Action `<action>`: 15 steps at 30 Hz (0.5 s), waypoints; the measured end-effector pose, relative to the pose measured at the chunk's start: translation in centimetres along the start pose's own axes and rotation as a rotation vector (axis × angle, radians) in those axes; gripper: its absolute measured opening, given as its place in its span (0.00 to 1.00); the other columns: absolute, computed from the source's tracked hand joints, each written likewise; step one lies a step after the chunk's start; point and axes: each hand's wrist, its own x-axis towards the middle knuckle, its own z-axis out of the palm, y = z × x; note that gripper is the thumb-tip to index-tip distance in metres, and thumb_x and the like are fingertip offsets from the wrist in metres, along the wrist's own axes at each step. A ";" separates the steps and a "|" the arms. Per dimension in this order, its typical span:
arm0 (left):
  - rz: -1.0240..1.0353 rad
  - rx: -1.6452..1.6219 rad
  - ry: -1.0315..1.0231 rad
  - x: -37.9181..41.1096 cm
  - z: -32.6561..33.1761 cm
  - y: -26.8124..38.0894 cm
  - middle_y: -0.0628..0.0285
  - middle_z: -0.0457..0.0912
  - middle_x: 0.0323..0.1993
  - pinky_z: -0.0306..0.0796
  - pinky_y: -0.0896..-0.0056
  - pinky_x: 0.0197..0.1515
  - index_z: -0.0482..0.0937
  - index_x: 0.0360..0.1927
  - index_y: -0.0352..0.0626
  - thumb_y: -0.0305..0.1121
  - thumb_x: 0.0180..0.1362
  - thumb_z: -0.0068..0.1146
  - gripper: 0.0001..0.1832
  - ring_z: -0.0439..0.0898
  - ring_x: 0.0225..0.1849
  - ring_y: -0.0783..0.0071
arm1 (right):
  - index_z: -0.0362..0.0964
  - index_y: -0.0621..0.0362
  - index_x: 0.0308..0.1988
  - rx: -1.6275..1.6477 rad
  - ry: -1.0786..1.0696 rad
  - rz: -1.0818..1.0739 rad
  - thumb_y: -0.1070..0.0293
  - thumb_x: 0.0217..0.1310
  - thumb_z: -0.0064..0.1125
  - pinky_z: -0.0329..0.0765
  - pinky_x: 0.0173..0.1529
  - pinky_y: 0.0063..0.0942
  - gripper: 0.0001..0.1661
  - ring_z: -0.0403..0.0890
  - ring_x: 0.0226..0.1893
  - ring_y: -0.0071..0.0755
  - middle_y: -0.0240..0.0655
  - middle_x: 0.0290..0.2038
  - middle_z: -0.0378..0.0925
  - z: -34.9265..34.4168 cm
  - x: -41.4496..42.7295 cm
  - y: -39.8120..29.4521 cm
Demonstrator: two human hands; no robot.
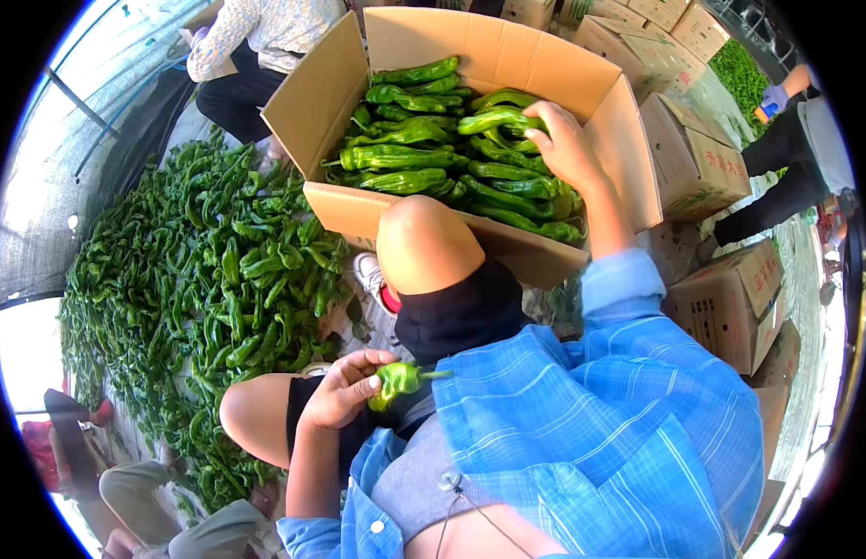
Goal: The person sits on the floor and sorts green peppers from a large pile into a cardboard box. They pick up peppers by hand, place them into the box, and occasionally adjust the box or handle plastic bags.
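Observation:
My left hand (349, 391) holds a light green pepper (397, 384) between thumb and fingers above my lap, its stem pointing right. In the open cardboard box (489, 42) before me, long green peppers (398, 157) lie in two side-by-side stacks. My right hand (562, 143) reaches over the box's right side, its thumb and fingers around the end of a long green pepper (499, 120) on top of the right stack. Whether that pepper is lifted clear of those beneath, I cannot tell. My bare knee (422, 241) is against the near side of the box.
Left of my legs spreads a large heap of loose green peppers (216, 265) on a ground sheet. Closed cartons (698, 157) bearing print stand along the right and back. People sit at upper left and lower left; a gloved person (789, 150) stands at right.

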 end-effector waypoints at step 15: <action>0.131 0.002 0.032 -0.4 0.4 1.8 0.58 0.80 0.47 0.70 0.71 0.54 0.72 0.52 0.34 0.27 0.58 0.61 0.19 0.78 0.48 0.72 | 0.74 0.52 0.48 -0.526 -0.130 0.374 0.54 0.57 0.63 0.69 0.54 0.48 0.22 0.72 0.52 0.41 0.36 0.46 0.77 1.9 -0.1 0.8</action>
